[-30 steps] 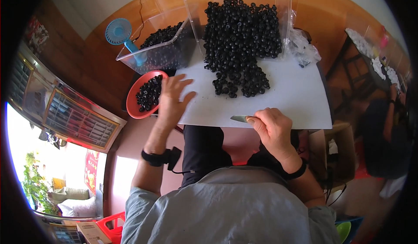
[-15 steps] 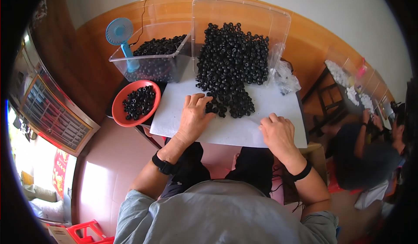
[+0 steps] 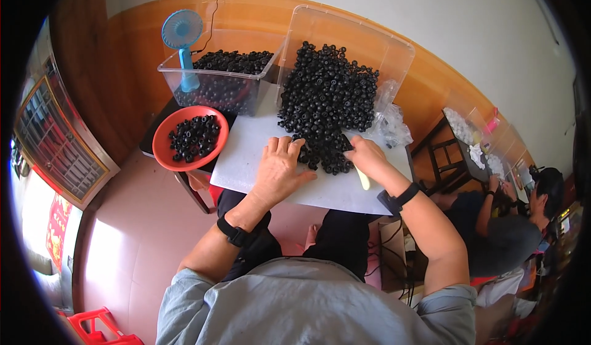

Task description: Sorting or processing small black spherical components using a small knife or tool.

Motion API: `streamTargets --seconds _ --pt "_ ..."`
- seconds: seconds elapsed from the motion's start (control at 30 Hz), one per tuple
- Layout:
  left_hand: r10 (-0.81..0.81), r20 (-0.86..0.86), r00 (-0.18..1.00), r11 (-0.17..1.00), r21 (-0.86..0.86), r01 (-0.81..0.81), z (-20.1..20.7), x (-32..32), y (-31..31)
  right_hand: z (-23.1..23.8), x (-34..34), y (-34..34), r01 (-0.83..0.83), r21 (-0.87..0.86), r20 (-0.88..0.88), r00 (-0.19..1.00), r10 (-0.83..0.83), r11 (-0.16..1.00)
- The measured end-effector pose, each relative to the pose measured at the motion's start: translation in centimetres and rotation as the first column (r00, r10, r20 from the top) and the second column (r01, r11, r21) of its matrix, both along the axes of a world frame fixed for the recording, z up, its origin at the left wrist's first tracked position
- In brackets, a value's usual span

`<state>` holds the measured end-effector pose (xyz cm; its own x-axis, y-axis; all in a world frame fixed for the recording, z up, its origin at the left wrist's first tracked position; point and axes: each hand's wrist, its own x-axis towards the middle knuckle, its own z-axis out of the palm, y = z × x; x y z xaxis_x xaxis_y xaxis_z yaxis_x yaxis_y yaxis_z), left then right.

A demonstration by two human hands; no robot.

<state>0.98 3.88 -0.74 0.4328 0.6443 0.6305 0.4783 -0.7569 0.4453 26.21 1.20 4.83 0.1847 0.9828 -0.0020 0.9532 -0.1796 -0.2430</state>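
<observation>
A white counter (image 3: 247, 151) is bearing a heap of round black pieces (image 3: 329, 86), its near end lying between the left hand (image 3: 280, 168) and right hand (image 3: 367, 155). The left is resting, fingers spread, beside it; the right is gripping a pale yellow handle (image 3: 364, 179) slanting toward the near edge.

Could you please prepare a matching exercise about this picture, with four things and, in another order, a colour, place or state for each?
1. bowl
2. fan
3. plastic bag
4. right hand

A. light blue
B. holding a pale yellow handle
C. orange-red
D. crumpled, right of the large black pile

Pairs: 1-C, 2-A, 3-D, 4-B
</observation>
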Motion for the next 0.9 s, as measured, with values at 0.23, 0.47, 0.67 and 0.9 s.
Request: streamTargets --seconds 0.23,0.47,0.67,0.9 --pt "0.021 -0.065 0.998 0.999 -0.038 -0.023 0.0 0.2 -0.4 -0.9 -4.5 1.5 -0.023 0.127 -0.083 0.996 0.033 0.992" --pt "0.012 0.009 1.000 0.999 0.031 -0.012 -0.9 0.4 0.4 0.5 -5.4 -0.4 -0.095 0.293 -0.028 0.994 0.108 0.951" --pt "-0.007 0.082 0.997 0.995 0.100 -0.001 0.0 0.1 0.1 1.6 -2.1 -6.0 -0.230 0.426 0.122 0.973 0.196 0.875" --pt "-0.279 0.071 0.958 0.919 0.308 0.245 1.1 0.2 -2.5 -1.5 -0.1 -10.5 -0.181 0.410 0.352 0.936 0.028 0.894"
